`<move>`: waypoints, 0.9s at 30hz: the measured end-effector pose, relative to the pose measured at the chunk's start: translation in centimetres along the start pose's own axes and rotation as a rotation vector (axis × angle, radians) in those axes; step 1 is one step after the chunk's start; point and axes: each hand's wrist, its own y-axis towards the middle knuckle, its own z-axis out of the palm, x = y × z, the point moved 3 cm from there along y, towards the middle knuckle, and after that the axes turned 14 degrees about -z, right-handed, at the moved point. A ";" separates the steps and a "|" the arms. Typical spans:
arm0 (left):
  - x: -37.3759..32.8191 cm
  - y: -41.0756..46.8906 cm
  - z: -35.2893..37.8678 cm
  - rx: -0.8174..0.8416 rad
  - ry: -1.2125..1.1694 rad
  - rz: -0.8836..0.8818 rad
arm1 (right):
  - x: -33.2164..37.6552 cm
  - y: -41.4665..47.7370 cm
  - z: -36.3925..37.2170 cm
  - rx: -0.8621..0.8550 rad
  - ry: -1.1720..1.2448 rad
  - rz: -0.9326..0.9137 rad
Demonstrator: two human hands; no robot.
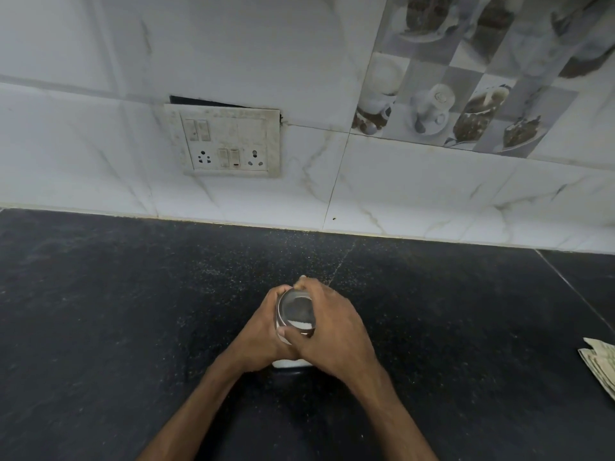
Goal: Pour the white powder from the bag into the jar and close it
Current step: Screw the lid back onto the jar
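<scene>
Dim, soft light; wide-angle edge bending

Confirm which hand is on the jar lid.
The right hand: its thumb and fingers curl round the lid from above. The left hand instead wraps the jar lower down, from the left.

The countertop is coloured speckled black. The wall tiles are veined grey on white; one panel is printed with grey checks and cups. The powder is seen white.
</scene>
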 end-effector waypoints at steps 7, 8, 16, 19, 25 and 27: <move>0.2 -0.1 -0.1 -0.031 -0.014 0.037 | -1.2 0.1 2.7 -0.067 0.013 -0.165; 0.3 -0.2 0.1 -0.060 -0.024 0.043 | -1.2 0.1 2.9 -0.093 0.000 -0.168; 0.2 -0.7 1.0 -0.182 -0.112 0.109 | 0.1 0.1 3.8 -0.211 -0.156 -0.034; 0.1 -0.7 0.9 -0.184 -0.112 0.123 | 0.2 0.1 4.1 -0.230 -0.190 -0.007; -0.3 1.6 -0.2 -0.137 -0.007 0.125 | -1.1 2.5 4.3 -0.228 -0.149 0.019; -1.1 3.3 -1.0 -0.121 0.021 0.106 | -1.9 4.2 4.2 -0.221 -0.137 0.032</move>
